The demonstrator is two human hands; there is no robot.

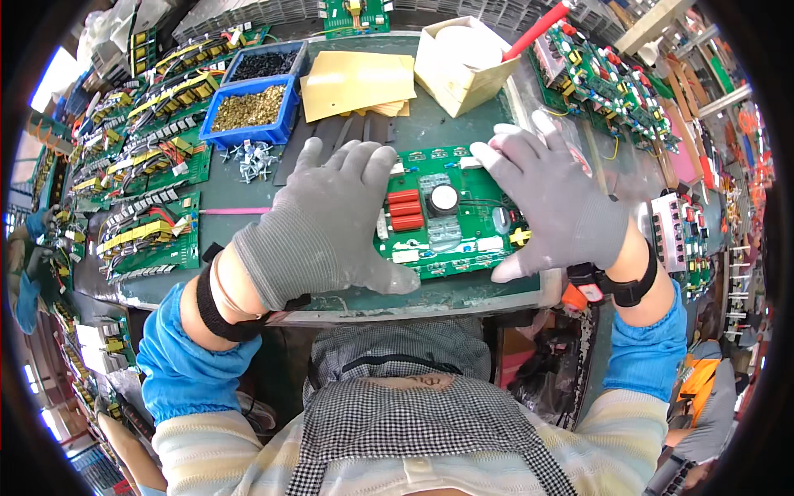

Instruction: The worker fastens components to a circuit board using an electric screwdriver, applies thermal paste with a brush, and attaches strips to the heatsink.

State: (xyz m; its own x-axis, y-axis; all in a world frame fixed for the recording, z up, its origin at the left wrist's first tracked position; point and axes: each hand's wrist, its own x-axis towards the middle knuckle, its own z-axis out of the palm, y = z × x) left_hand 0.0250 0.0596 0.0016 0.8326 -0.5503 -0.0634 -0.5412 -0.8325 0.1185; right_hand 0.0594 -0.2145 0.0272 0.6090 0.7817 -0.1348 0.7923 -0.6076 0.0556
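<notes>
A green circuit board (pixel 447 217) with red block parts and a round black-and-white part lies flat on the dark green table (pixel 248 194) in front of me. My left hand (pixel 322 223), in a grey knit glove, grips its left edge, thumb at the near corner. My right hand (pixel 558 202), also gloved, holds the right edge, fingers over the far corner and thumb at the near one.
Two blue bins (pixel 252 112) of small parts sit at the far left, with loose metal pieces (pixel 252 159) beside them. Tan sheets (pixel 357 81) and a cardboard box (pixel 463 62) lie behind. More circuit boards (pixel 153 165) crowd the left and the right (pixel 616 78).
</notes>
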